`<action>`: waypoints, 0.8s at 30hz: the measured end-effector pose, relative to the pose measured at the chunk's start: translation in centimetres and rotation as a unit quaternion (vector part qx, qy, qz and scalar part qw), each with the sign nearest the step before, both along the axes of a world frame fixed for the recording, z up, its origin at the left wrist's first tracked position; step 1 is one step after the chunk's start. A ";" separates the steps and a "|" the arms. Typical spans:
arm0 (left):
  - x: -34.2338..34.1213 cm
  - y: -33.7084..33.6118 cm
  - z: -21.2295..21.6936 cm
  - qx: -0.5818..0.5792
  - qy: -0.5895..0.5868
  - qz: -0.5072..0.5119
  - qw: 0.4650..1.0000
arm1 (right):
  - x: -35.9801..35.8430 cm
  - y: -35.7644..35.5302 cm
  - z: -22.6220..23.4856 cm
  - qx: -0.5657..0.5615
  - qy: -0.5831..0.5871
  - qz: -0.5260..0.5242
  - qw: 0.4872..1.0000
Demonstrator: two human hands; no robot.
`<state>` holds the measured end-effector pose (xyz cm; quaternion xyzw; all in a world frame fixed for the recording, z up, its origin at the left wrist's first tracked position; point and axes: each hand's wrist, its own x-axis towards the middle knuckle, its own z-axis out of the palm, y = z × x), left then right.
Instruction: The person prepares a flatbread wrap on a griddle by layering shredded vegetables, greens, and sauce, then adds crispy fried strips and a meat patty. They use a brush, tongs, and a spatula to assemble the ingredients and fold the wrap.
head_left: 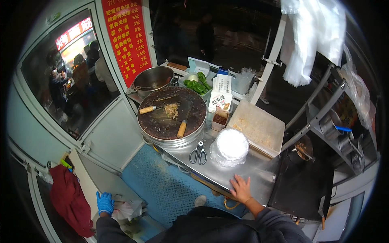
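The steel counter (227,172) carries a round chopping board (170,113), where a cleaver (183,121) lies with its handle toward the person. The bare right hand (241,188) rests flat and open on the counter's near edge. Low at left, the blue-gloved left hand (105,202) closes on a crumpled white bag (129,209), its length running rightward.
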<state>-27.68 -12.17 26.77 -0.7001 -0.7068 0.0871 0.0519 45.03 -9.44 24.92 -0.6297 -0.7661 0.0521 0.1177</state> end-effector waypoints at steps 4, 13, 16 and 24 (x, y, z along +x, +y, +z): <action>-1.0 2.1 0.1 -0.026 -0.013 0.015 0.999 | -0.6 1.4 0.8 0.036 0.010 -0.060 0.998; -3.4 4.3 -3.1 -0.050 0.030 -0.054 0.997 | -2.0 2.2 -0.2 0.033 0.022 -0.138 0.990; -3.8 4.1 -3.5 -0.046 0.062 -0.075 0.994 | -2.3 1.9 -0.9 0.041 0.027 -0.144 0.988; -4.2 4.3 -4.2 -0.041 0.050 -0.044 0.997 | -2.5 1.8 -1.4 0.067 0.030 -0.153 0.985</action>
